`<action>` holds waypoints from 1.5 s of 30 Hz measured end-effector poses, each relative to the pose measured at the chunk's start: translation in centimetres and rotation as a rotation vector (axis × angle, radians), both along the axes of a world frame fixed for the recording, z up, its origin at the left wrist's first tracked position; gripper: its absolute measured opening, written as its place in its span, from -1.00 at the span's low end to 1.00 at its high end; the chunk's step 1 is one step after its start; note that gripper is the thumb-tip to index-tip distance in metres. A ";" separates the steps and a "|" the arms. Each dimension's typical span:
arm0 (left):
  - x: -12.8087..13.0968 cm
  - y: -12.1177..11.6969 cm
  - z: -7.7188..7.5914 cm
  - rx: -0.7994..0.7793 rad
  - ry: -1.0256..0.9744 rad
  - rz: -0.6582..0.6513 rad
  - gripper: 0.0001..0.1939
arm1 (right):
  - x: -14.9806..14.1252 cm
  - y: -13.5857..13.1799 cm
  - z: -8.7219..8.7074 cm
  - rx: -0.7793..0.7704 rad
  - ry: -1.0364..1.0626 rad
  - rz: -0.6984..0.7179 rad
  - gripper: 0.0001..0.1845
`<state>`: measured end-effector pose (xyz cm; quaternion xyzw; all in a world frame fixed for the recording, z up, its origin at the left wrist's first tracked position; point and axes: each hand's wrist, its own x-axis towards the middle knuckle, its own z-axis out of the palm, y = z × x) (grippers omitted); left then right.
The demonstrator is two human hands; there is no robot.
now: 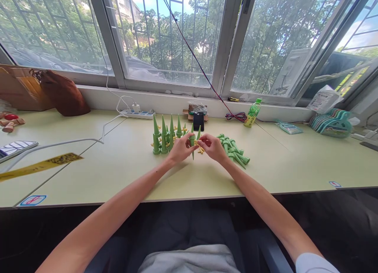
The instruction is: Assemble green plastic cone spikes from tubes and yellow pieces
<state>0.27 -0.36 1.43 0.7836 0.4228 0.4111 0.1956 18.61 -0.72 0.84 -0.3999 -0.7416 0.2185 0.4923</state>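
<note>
My left hand (179, 149) is closed around a green plastic watering spike (193, 155), held with its thin tip pointing down. Close against it, my right hand (215, 147) pinches a small yellow valve (196, 142) at the side of the spike. To the left, several green spikes (164, 142) stand upright in rows, points up, with yellow valves on their sides. A few loose yellow valves (201, 150) lie below my fingers. Right of my right hand is a heap of loose green spikes (233, 149).
Behind my hands are a black phone (198, 121) and a power strip (138, 114). A green drink bottle (252, 113) stands back right, beside coiled wires (236, 117). Teal plastic items (331, 124) sit far right. A brown bag (62, 92) and white cable (73, 140) are left.
</note>
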 end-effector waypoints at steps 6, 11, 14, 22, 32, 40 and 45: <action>0.0 0.2 -0.2 0.077 0.028 0.037 -0.51 | 0.0 -0.3 0.2 -0.002 -0.001 0.003 -0.67; 0.1 0.1 -0.2 0.092 0.019 0.037 -0.53 | 0.0 -0.4 0.2 -0.002 0.003 0.014 -0.67; 0.0 0.1 -0.2 0.093 0.015 0.032 -0.53 | 0.0 -0.3 0.2 -0.001 -0.008 0.010 -0.66; 0.0 0.2 -0.4 0.095 0.011 0.020 -0.56 | -0.1 -0.2 0.1 0.005 -0.023 -0.010 -0.67; 0.0 0.3 -0.5 0.105 0.011 0.014 -0.56 | -0.1 -0.4 0.3 0.002 -0.043 -0.010 -0.71; 0.0 0.4 -0.6 0.109 0.028 0.011 -0.55 | -0.1 -0.1 0.1 0.005 -0.052 0.006 -0.73; -0.1 0.5 -0.8 0.109 0.042 0.006 -0.56 | 0.0 0.1 -0.1 0.026 -0.089 0.003 -0.66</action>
